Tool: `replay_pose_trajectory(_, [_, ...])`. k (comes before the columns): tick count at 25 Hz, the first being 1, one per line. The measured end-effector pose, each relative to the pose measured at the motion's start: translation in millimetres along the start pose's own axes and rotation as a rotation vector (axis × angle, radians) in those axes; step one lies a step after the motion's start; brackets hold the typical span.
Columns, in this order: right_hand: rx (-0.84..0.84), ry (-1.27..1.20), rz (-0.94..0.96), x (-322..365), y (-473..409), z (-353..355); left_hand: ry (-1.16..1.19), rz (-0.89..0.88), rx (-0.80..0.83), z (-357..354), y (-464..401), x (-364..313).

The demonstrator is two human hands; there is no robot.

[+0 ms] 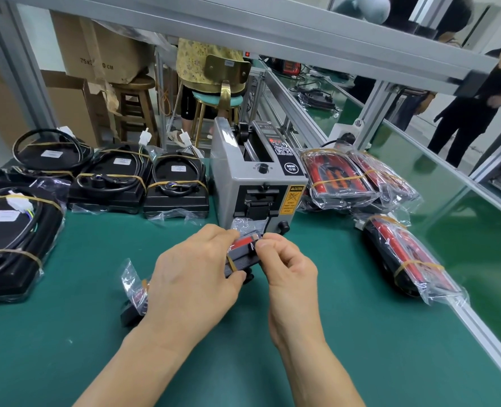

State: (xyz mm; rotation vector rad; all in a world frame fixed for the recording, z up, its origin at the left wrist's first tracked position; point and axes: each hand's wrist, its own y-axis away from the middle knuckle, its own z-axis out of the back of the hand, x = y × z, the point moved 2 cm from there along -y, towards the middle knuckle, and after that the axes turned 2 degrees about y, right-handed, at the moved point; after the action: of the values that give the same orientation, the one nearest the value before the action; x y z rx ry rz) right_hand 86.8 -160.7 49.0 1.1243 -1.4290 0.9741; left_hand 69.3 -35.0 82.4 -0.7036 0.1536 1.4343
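Observation:
A black and red device in a clear plastic bag (243, 254), bound with a yellow rubber band, lies on the green mat just in front of the grey tape dispenser (255, 177). My left hand (193, 280) covers most of the device and grips it from the left, thumb and fingers curled round its far end. My right hand (287, 262) pinches the bag's edge at that same end between thumb and forefinger. The near end of the bag (131, 286) sticks out to the left of my left wrist.
Several black units with coiled cables (111, 177) and rubber bands line the left and back of the mat. Bagged red and black devices (343, 177) pile up right of the dispenser, with another (407, 259) near the aluminium rail. People stand beyond the frame.

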Motion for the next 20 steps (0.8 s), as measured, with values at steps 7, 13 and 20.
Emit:
replay_pose_trajectory(7, [-0.064, 0.057, 0.053, -1, -1, -2, 0.002, 0.006, -0.007, 1, 0, -1])
replay_pose_trajectory(13, [-0.117, 0.127, 0.105, 2, 0, -2, -0.001, 0.008, -0.003, 1, 0, 0])
replay_pose_trajectory(20, [-0.14, 0.182, 0.172, 9, 5, 0, 0.006, 0.009, -0.004, 1, 0, -1])
